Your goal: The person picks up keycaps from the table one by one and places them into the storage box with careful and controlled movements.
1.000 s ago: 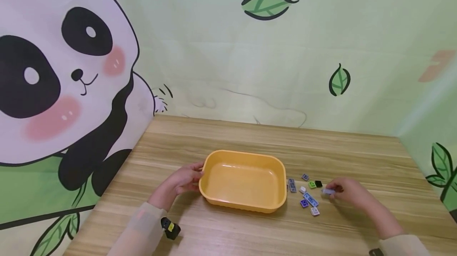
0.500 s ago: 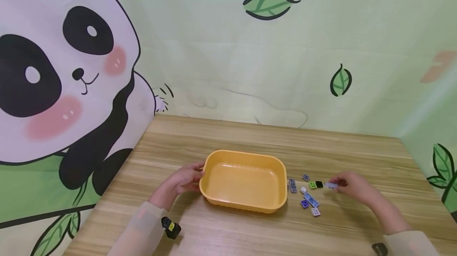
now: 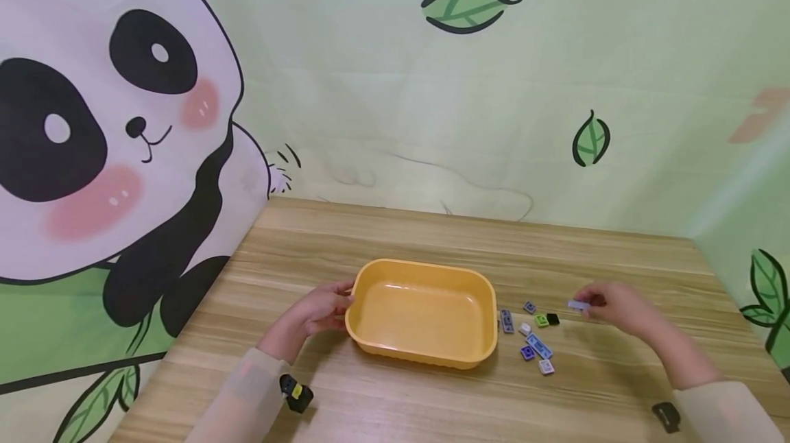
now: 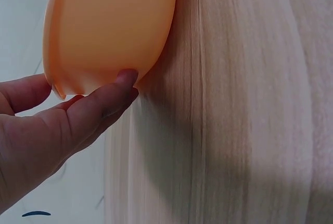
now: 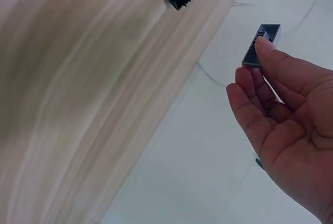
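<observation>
My left hand [image 3: 321, 307] holds the left end of a yellow plastic tub [image 3: 422, 357]. In the left wrist view its thumb [image 4: 30, 92] is at the tub's rim and its fingers [image 4: 99, 107] lie against the outer wall. My right hand [image 3: 617, 307] pinches a long pale blue keycap [image 3: 578, 305] between thumb and fingers, above the table and right of the other caps. In the right wrist view the hollow dark underside of this keycap [image 5: 252, 54] with its stem faces the camera. The tub's inside shows nothing in it.
Several loose keycaps lie right of the tub, among them a black one [image 3: 553, 319], a green one [image 3: 541, 320], a long blue one [image 3: 539, 345] and a white one [image 3: 546, 367]. The wooden table [image 3: 395, 402] meets a printed panda cloth [image 3: 370, 86] behind.
My right hand has risen and moved slightly right and away with the pale blue keycap, leaving the other caps lying. My left hand stays at the tub.
</observation>
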A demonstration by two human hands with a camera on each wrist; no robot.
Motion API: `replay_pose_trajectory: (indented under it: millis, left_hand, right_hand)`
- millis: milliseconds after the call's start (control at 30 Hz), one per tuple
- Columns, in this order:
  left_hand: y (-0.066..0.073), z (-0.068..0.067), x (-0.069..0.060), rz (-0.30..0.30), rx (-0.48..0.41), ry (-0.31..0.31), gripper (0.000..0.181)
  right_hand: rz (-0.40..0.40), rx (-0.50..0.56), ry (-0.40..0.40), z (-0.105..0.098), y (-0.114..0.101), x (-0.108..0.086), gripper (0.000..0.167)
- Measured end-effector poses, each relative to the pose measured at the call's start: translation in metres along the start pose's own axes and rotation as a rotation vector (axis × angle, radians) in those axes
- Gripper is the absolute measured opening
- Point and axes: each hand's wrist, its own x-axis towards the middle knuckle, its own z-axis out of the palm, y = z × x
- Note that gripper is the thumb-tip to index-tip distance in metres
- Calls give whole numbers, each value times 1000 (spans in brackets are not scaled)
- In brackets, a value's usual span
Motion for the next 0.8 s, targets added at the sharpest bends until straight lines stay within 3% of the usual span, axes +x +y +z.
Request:
replay_pose_trajectory:
  millis: [533, 800]
  left_hand:
    - [0, -1, 2, -2, 5, 7, 57]
    - [-2, -2, 3, 19, 7, -25, 57]
  right_hand:
    - [5, -7, -1, -23, -13, 5, 20]
    - [-6, -31, 11, -34, -19, 6, 21]
